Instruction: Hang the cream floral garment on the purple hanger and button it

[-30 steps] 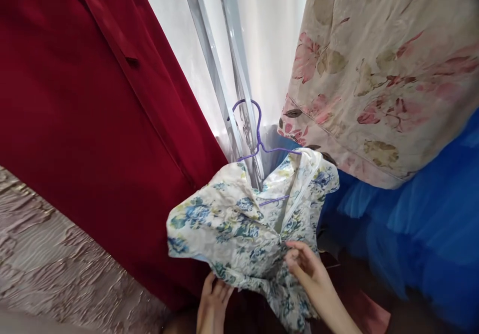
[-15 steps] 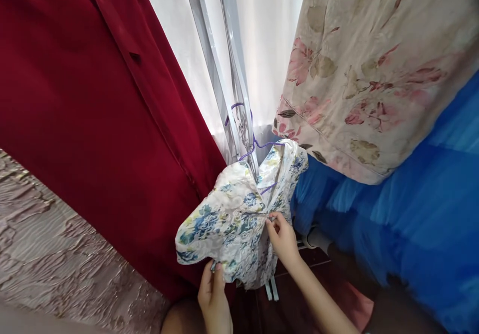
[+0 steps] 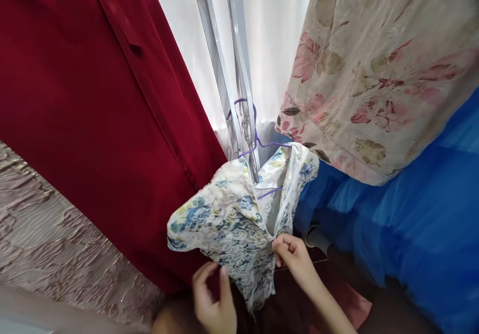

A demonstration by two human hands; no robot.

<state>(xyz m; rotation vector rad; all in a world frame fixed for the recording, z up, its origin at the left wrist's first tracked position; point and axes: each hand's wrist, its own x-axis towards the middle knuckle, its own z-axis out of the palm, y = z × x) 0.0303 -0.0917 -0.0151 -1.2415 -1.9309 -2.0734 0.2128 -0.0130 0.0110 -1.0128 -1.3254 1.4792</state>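
A white short-sleeved blouse with blue and yellow flowers hangs on a purple hanger. Down its front runs an opening, spread in a V, through which the hanger's lower bar shows. At the bottom of that V, my right hand pinches the blouse's zipper; its pull is too small to make out. Just below the blouse's lower left edge is my left hand, thumb and fingers apart, holding nothing. The fingertips are close to the hem.
The hanger hooks onto a grey metal stand before a white curtain. Red cloth hangs at left, beside a textured wall. On the right hang a beige floral garment and blue tulle.
My right hand has moved down with the zipper, and the V opening is longer and wider. My left hand has let go of the hem, its fingers spreading apart.
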